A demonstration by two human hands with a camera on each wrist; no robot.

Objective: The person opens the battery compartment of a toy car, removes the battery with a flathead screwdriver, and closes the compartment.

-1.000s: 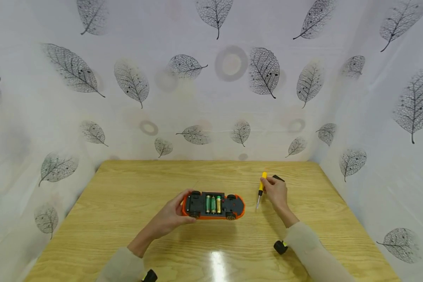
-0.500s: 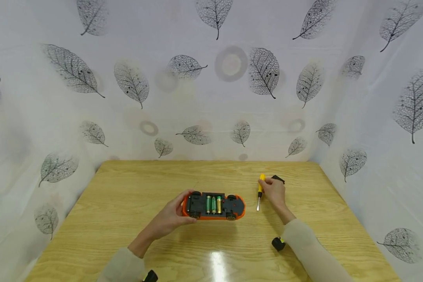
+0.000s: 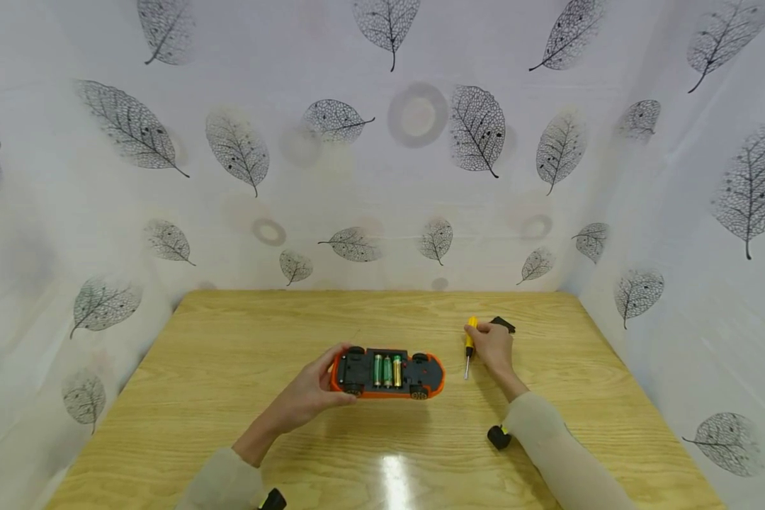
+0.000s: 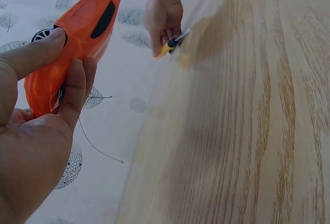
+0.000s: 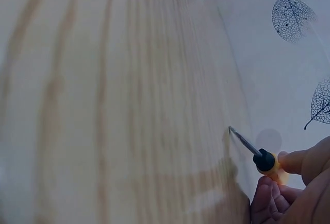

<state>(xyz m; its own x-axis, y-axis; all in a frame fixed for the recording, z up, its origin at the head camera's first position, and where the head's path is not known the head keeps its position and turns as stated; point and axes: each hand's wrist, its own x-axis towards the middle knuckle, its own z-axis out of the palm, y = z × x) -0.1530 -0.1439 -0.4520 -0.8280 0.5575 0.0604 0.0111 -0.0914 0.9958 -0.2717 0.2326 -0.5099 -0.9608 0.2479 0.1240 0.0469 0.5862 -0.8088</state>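
My left hand (image 3: 307,394) grips an orange toy car (image 3: 387,373) by its left end, thumb along the near side. The car is held with its black underside showing, and three batteries (image 3: 387,370) lie in its open battery compartment. In the left wrist view the orange body of the car (image 4: 77,44) shows, with thumb and fingers around it. My right hand (image 3: 494,348) pinches the yellow handle of a screwdriver (image 3: 470,338) whose metal shaft points down toward the table. The right wrist view shows the screwdriver's shaft (image 5: 245,141) and dark collar beyond the fingertips.
A small black piece (image 3: 502,324) lies on the wooden table (image 3: 261,319) just behind the right hand. White curtains (image 3: 382,177) printed with leaves enclose the table at the back and sides. A black wrist camera (image 3: 499,437) hangs below the right sleeve.
My right hand has shifted slightly left with the screwdriver, and more of the black piece behind it shows. The left hand and toy car have stayed nearly still.
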